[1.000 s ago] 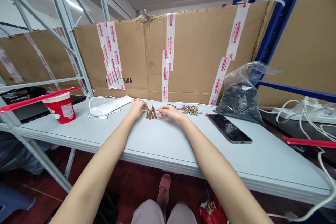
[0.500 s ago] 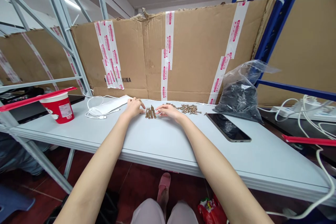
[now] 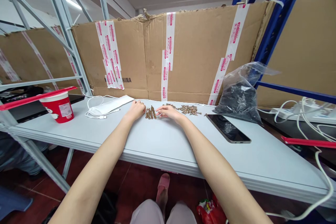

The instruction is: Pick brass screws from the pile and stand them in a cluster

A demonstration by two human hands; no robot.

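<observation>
Small brass-coloured metal pieces stand in neat rows (image 3: 150,113) on the light grey table, too small to name more exactly. On their left side rests my left hand (image 3: 137,110), its fingers curled in; whatever may be inside them is hidden. Close to the right side of the rows lies my right hand (image 3: 168,112), fingers stretched out and a little apart, with nothing visible in them. Behind and to the right of that hand is a loose pile (image 3: 190,110) of similar brass pieces, partly covered by the hand.
A phone (image 3: 229,128) lies right of the pile, before a clear plastic bag (image 3: 237,99) of dark material. At left are a white cable and a flat white object (image 3: 112,106), then a red paper cup (image 3: 58,107). A cardboard wall (image 3: 194,52) closes off the back.
The fingers of my left hand, spread toward the rows before, are now curled in. My right hand has hardly moved.
</observation>
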